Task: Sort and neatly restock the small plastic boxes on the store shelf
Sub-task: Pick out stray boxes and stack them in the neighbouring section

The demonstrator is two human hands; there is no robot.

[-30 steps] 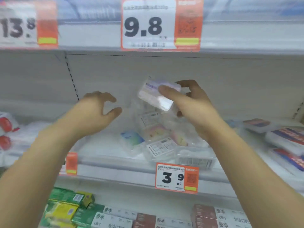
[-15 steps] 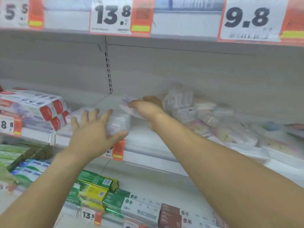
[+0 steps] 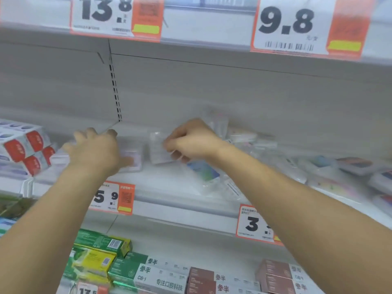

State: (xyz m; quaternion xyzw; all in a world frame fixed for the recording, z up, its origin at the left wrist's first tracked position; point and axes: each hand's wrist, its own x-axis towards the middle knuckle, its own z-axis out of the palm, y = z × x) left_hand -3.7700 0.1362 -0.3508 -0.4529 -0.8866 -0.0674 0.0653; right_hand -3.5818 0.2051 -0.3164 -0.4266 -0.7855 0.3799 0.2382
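Observation:
My right hand (image 3: 192,141) pinches a small clear plastic box (image 3: 158,149) and holds it upright on the white middle shelf (image 3: 169,187). My left hand (image 3: 95,149) lies spread over another clear box (image 3: 131,160) just to its left, fingers straight, palm down on it. More clear boxes (image 3: 212,175) lie in a loose heap to the right of my right hand, some flat near the shelf front, some against the back wall. The picture is blurred, so the labels cannot be read.
Red-and-white cartons (image 3: 25,147) are stacked at the shelf's left end. Price tags hang on the shelf edges: 5.9 (image 3: 112,197), 3.x (image 3: 254,223), 13.8 (image 3: 114,15), 9.8 (image 3: 297,26). Green and brown toothpaste boxes (image 3: 101,255) fill the shelf below. Flat packs (image 3: 360,166) lie far right.
The right hand carried the clear box from the heap leftward and down onto the shelf. The left hand moved onto the box beside it. The view shifted left, then a little back right.

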